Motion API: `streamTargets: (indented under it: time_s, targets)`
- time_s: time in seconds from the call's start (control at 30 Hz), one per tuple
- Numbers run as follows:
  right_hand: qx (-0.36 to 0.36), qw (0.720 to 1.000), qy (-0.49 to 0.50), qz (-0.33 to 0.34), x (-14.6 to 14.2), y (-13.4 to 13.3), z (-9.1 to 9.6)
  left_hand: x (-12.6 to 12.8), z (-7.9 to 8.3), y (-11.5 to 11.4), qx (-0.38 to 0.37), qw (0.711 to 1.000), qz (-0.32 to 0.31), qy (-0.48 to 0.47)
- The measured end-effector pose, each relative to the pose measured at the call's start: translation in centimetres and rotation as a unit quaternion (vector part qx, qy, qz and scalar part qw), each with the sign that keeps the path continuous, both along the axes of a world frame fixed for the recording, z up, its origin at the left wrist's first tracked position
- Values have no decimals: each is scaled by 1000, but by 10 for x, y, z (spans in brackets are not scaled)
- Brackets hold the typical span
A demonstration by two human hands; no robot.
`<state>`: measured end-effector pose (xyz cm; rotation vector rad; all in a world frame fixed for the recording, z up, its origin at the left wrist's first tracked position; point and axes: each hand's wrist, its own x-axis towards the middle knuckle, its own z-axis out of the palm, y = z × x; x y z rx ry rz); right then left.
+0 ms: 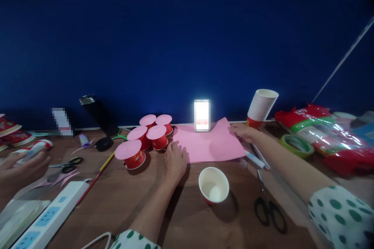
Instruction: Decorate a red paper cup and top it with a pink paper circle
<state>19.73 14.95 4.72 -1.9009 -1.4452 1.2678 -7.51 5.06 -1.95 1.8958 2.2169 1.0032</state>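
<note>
A sheet of pink paper [209, 148] lies on the table in front of me, its far right corner raised. My left hand [176, 159] rests on its left edge with the fingers stretched out and slightly apart. Fingers of my right hand [247, 133] are closed at the sheet's right edge, where the fingertips are partly hidden. Nearer to me stands a paper cup [214, 186], mouth up, with nothing visible inside. Left of the sheet, several red cups [134, 160] stand in a cluster, each topped by a pink paper disc [128, 149].
A tilted stack of paper cups [263, 105] stands behind my right hand. Scissors [271, 207], a glue pen [254, 159], green tape [296, 146] and a red package [347, 155] lie right. Left are a power strip [55, 214], a black bottle [99, 114] and another person's hand [25, 169].
</note>
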Motion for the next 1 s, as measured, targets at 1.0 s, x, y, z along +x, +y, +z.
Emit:
streamTargets:
  time_s: [1.0]
  targets:
    - [80, 971, -223, 17, 8, 17, -33, 5, 6, -3, -75, 988, -35, 128]
